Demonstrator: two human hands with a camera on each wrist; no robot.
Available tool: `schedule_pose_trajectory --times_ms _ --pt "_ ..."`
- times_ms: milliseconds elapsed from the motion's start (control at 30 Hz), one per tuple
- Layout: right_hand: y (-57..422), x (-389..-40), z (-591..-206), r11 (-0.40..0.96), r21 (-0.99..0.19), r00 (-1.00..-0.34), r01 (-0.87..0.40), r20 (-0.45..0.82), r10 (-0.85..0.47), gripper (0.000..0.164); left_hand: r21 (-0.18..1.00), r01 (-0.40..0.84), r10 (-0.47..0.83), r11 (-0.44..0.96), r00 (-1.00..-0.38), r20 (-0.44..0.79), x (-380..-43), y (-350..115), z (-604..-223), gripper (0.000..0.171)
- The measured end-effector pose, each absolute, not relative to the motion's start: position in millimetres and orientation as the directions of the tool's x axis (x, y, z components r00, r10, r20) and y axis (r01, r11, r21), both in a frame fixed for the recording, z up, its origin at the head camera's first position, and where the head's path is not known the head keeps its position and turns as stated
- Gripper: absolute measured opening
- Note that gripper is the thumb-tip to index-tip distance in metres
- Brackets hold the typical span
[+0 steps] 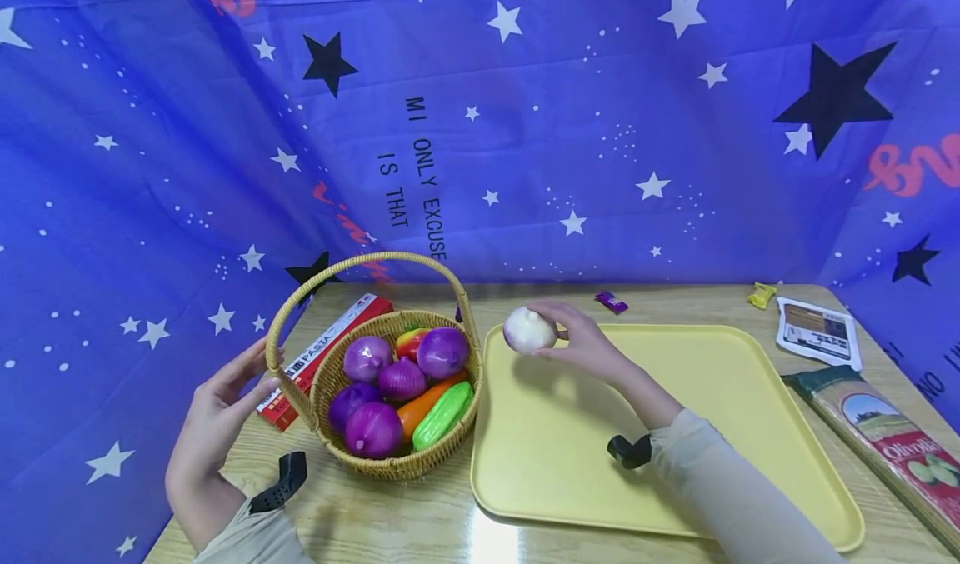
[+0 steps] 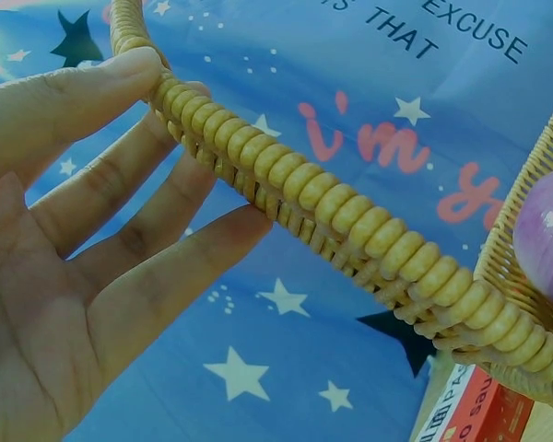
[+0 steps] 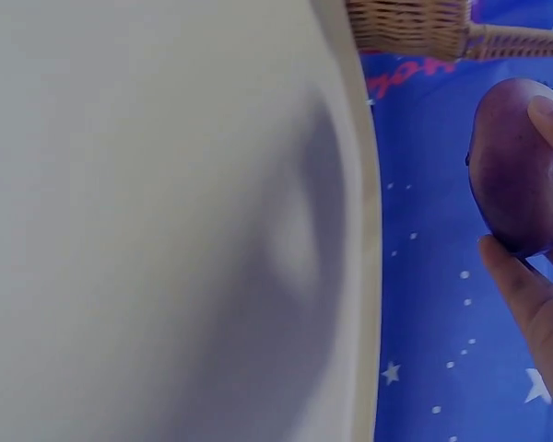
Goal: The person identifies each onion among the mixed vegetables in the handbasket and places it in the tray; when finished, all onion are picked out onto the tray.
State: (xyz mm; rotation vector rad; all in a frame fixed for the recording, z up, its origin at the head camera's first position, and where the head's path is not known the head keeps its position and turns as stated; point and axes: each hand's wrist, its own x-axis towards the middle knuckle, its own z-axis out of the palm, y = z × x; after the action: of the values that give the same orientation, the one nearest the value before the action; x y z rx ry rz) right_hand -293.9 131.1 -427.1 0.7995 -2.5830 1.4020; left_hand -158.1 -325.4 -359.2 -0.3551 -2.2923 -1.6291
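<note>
My left hand (image 1: 213, 431) pinches the side of a wicker basket's arched handle (image 2: 304, 189), thumb on one side and fingertips on the other. The basket (image 1: 405, 468) stands on the table. It holds several glossy purple onions (image 1: 373, 429), a carrot (image 1: 423, 403), a green ridged vegetable (image 1: 444, 416) and a red-yellow piece (image 1: 411, 343). My right hand (image 1: 588, 343) grips a white-and-purple bulb-shaped vegetable (image 1: 528, 331) between thumb and fingers. It is held up over the tray's far left corner, its purple side (image 3: 516, 175) showing in the right wrist view.
A yellow tray (image 1: 600, 464) lies right of the basket. Behind the basket's left side is a red pasta box (image 1: 330, 347). Small purple (image 1: 611, 301) and yellow (image 1: 761, 295) wrapped pieces lie at the back. A white packet (image 1: 817, 332) and an Olivoila package (image 1: 888, 443) lie on the right.
</note>
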Motion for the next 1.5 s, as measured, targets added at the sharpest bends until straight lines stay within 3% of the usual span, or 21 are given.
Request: schedule_pose_trajectory --times_ms 1500 --pt "139 -313 -474 0.435 -0.817 -0.867 -0.379 0.149 -0.476 0.074 0.866 0.367 0.018 0.34 -0.923 0.384 -158 -326 -361 0.049"
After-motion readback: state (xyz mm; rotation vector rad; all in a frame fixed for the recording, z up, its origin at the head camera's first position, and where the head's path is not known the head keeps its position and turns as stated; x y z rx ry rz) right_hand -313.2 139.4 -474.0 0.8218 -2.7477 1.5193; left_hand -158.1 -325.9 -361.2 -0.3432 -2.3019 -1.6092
